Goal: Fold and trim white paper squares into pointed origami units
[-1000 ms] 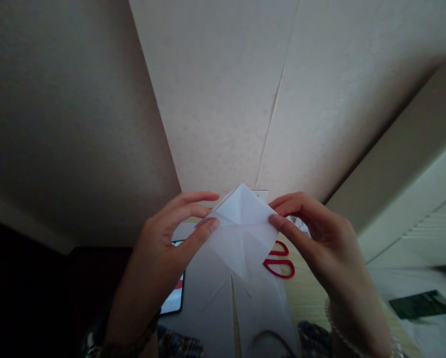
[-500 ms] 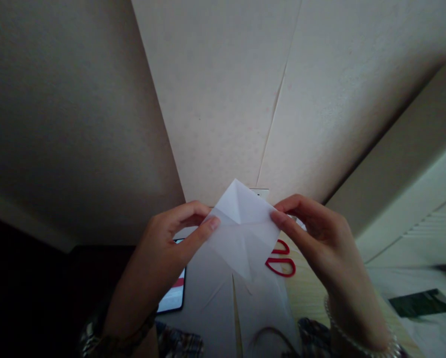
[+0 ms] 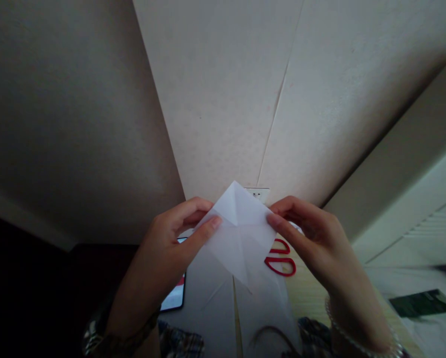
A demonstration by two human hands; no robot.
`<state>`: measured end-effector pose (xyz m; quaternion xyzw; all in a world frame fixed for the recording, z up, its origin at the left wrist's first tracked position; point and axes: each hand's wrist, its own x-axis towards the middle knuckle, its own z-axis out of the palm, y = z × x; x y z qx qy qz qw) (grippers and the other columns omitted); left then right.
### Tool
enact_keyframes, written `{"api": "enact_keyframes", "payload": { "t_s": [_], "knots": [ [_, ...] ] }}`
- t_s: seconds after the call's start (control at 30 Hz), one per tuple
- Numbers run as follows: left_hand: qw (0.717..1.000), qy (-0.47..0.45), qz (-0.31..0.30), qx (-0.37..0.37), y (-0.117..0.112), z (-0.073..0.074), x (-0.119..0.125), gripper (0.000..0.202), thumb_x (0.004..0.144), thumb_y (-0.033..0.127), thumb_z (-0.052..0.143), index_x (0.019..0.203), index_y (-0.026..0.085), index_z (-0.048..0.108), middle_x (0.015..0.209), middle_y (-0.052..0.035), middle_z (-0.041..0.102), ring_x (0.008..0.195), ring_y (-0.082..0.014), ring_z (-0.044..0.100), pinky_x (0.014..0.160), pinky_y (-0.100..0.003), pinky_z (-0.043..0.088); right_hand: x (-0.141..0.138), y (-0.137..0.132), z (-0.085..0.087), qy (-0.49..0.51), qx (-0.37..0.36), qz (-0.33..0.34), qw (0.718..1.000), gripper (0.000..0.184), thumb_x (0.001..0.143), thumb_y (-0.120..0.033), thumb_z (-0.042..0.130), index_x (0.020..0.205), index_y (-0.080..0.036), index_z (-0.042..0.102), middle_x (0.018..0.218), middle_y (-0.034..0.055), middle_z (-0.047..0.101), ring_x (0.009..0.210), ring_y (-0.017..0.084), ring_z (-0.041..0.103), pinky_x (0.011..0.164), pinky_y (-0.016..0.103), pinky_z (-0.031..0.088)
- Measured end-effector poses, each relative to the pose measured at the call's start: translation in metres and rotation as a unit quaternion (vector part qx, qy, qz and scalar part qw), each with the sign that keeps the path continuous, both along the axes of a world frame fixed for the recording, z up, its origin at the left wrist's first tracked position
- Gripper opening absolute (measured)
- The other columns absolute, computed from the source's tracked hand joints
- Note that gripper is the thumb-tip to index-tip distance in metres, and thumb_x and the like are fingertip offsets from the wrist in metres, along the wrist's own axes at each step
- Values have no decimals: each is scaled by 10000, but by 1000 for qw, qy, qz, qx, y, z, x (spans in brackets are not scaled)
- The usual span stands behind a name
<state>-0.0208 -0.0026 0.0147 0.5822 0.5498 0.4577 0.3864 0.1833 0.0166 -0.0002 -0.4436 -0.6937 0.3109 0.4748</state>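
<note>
A white, creased square of paper (image 3: 241, 233) is held up in the air, one corner pointing away from me. Crossing fold lines meet near its middle. My left hand (image 3: 185, 228) pinches its left corner, thumb on top and fingers behind. On the opposite corner, my right hand (image 3: 301, 223) grips the paper between thumb and forefinger. Red-handled scissors (image 3: 282, 266) lie beyond the paper's right edge, their blades hidden. Under my left wrist, a phone (image 3: 174, 298) with a lit screen is partly covered.
Larger white sheets (image 3: 215, 308) lie on the pale wooden table (image 3: 308, 288), with a narrow gap between them. A wall (image 3: 223, 99) with a socket (image 3: 259, 193) rises just behind. At right are a cream cabinet (image 3: 413, 209) and a dark green packet (image 3: 422, 302).
The paper's near part has opened flatter, and its near corner now points lower. My right hand has shifted slightly left; both hands keep their grip.
</note>
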Motion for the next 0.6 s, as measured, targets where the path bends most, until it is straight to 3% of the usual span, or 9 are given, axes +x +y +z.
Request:
{"api": "enact_keyframes", "payload": {
  "t_s": [0.23, 0.4, 0.47, 0.5, 0.6],
  "knots": [
    [994, -84, -34, -55, 0, 0, 2, 157, 786, 289, 709, 937, 251, 737, 693, 13, 773, 505, -144, 640, 434, -187, 458, 3, -1, -2, 12, 0, 1, 1000, 167, 895, -294, 654, 751, -212, 671, 681, -10, 663, 641, 128, 602, 513, 218, 421],
    [992, -67, -74, -77, 2, -2, 2, 74, 788, 308, 712, 804, 236, 704, 640, 37, 706, 547, -142, 629, 462, -177, 456, 1, 1, -4, 12, 7, 22, 1000, 96, 903, -284, 657, 825, -242, 694, 781, -13, 706, 724, 132, 642, 570, 222, 470],
    [992, -58, -68, -84, 1, -2, 2, 113, 788, 328, 714, 756, 225, 679, 611, 42, 661, 544, -139, 610, 460, -176, 443, -1, 1, -5, 33, 31, -2, 999, 42, 884, -268, 684, 926, -262, 684, 904, -11, 710, 824, 142, 653, 665, 239, 509],
    [993, -56, -61, -83, 1, -2, 2, 130, 793, 341, 711, 759, 222, 674, 604, 44, 645, 538, -138, 602, 455, -176, 436, -1, 0, -5, 47, 44, -22, 998, 107, 866, -263, 705, 965, -270, 667, 963, -8, 698, 869, 148, 649, 715, 252, 521],
    [997, -52, -29, -59, 0, -3, 3, 154, 826, 377, 687, 832, 223, 677, 628, 42, 647, 551, -142, 610, 455, -181, 440, -4, -6, -5, 70, 68, -84, 992, 171, 833, -305, 738, 944, -270, 612, 981, 0, 644, 874, 162, 626, 765, 285, 525]
  ]
}}
